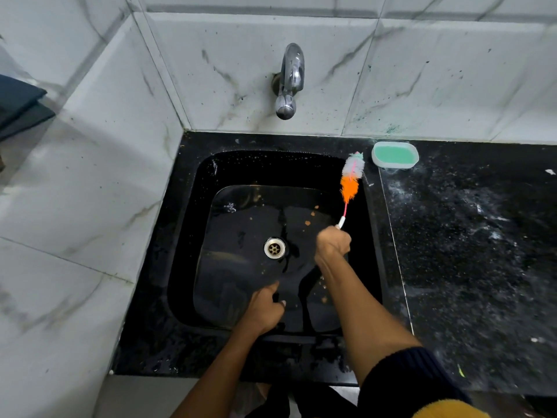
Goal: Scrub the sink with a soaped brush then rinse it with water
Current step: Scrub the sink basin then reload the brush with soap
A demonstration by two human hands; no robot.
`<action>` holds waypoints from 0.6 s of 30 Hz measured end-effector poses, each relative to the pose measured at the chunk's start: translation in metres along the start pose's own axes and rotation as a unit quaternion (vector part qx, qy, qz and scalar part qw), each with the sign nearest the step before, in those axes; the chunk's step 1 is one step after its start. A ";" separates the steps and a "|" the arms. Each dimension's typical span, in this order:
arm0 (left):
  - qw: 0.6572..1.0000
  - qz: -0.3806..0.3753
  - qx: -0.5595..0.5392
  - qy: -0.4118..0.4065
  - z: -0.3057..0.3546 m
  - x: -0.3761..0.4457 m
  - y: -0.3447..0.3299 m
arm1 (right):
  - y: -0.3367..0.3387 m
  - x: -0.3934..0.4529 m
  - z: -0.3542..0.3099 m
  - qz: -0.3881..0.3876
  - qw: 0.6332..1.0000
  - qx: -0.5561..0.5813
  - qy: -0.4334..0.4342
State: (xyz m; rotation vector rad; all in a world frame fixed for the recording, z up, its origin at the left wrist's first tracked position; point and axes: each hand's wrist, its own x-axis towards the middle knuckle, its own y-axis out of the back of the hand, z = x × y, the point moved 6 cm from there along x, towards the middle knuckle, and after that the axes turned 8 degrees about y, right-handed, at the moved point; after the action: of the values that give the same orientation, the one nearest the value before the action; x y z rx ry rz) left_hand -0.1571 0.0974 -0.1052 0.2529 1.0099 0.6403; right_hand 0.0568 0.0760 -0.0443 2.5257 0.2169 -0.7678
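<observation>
A black square sink sits in a black counter, with a metal drain in its middle and orange specks on its wet bottom. My right hand is shut on the thin handle of a bottle brush with orange, white and green bristles. The bristle end points up at the sink's far right corner, near the rim. My left hand rests on the sink's near edge, fingers curled over the rim. A chrome tap hangs from the wall above; no water runs from it.
A white soap dish with green soap stands on the counter just right of the brush tip. The speckled black counter stretches right, smeared with white residue. Marble-look tiles wall in the left and back sides.
</observation>
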 end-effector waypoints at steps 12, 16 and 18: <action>1.000 -0.019 -0.006 -0.002 0.001 -0.002 -0.002 | 0.027 -0.016 0.001 0.007 0.999 0.047 -0.018; 1.000 -0.029 -0.009 -0.003 0.003 -0.004 -0.003 | 0.054 0.007 0.024 -0.033 0.999 0.034 -0.009; 1.000 -0.029 -0.010 -0.002 0.003 -0.004 -0.002 | 0.071 -0.002 0.046 -0.062 0.994 0.079 -0.044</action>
State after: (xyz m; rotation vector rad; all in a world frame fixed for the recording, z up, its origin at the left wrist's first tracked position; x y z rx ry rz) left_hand -0.1555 0.0934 -0.1021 0.2069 1.0040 0.5962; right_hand 0.0535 -0.0085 -0.0475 2.6377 0.2955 -0.9786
